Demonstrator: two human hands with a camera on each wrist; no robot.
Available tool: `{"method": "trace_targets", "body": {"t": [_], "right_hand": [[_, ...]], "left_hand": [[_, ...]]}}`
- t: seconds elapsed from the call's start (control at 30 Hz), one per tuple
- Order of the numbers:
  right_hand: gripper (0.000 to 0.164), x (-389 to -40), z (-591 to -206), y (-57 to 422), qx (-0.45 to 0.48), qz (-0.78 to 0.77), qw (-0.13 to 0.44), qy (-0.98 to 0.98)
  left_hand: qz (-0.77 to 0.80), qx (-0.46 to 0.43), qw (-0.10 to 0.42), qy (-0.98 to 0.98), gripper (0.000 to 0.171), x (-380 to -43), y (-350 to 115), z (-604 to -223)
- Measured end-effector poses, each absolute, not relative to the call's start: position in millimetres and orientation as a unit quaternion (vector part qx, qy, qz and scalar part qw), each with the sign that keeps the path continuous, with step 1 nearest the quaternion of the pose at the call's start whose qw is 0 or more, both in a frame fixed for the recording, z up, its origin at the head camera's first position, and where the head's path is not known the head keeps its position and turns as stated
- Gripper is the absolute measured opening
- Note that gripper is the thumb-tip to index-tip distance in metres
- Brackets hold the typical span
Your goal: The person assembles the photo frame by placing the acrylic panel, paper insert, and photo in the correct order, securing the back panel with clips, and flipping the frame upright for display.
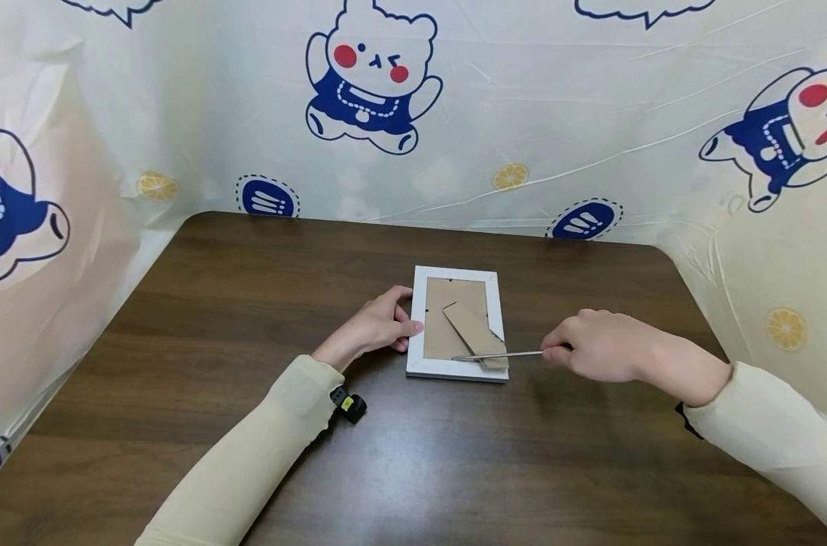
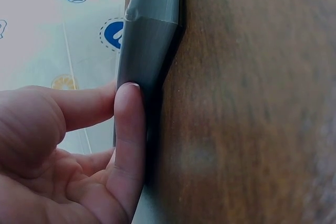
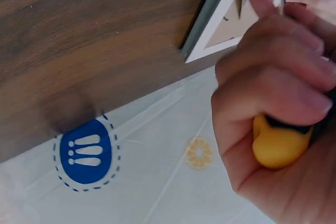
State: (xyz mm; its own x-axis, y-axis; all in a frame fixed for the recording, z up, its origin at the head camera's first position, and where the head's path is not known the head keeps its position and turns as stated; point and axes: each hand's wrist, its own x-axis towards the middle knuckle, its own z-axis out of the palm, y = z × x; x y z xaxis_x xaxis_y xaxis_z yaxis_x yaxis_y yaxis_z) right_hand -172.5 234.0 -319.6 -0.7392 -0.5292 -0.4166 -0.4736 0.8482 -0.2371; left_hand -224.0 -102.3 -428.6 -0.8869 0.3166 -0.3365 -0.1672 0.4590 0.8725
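Frame (image 1: 493, 299) lies back up on the table (image 1: 400, 455), its left edge held between the left hand's (image 1: 379, 320) thumb and fingers. Right hand (image 1: 598, 345), just right of the frame, grips the screwdriver (image 1: 523, 353) by its yellow handle (image 3: 281, 148). Stand leg (image 1: 475, 331) slants over the backing (image 1: 437, 334) and overlaps the lower right border; the screwdriver shaft crosses above it. Curtain (image 1: 249, 98) stands behind.

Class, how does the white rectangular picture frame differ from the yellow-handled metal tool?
The white rectangular picture frame is broad and flat; the yellow-handled metal tool has a thin, straight shaft.

The frame lies back side up on the brown table; the tool is held in the right hand.

Shared: each is touched, the frame by the left hand.
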Motion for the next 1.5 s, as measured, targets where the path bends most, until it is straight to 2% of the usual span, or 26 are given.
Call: {"method": "trace_targets", "body": {"t": [0.43,0.53,0.7,0.77,0.87,1.03,1.23,1.33,1.5], "right_hand": [[0.034,-194,-319,235,-0.118,-0.21,0.468,0.85],[0.037,-199,-322,240,-0.102,-0.221,0.495,0.834],[0.039,-198,-332,249,-0.093,-0.239,0.504,0.825],[0.039,-195,-337,251,-0.1,-0.246,0.495,0.828],[0.038,-188,-342,254,-0.149,-0.241,0.45,0.847],[0.033,-181,-339,264,-0.228,-0.227,0.319,0.892],[0.027,-179,-335,286,-0.24,-0.222,0.173,0.929],[0.027,-178,-340,295,-0.218,-0.228,0.162,0.935],[0.029,-174,-351,302,-0.194,-0.238,0.176,0.935]], "left_hand": [[0.517,0.044,0.232,0.823,0.073,-225,-104,-425],[0.52,0.045,0.23,0.822,0.073,-226,-104,-426],[0.518,0.046,0.227,0.823,0.074,-225,-102,-426],[0.518,0.043,0.228,0.824,0.074,-224,-102,-427],[0.518,0.038,0.231,0.823,0.075,-223,-103,-428],[0.521,0.032,0.23,0.822,0.074,-221,-105,-430],[0.527,0.033,0.229,0.818,0.073,-222,-105,-429],[0.53,0.037,0.228,0.816,0.072,-222,-104,-429],[0.531,0.04,0.228,0.815,0.072,-222,-102,-429]]}}
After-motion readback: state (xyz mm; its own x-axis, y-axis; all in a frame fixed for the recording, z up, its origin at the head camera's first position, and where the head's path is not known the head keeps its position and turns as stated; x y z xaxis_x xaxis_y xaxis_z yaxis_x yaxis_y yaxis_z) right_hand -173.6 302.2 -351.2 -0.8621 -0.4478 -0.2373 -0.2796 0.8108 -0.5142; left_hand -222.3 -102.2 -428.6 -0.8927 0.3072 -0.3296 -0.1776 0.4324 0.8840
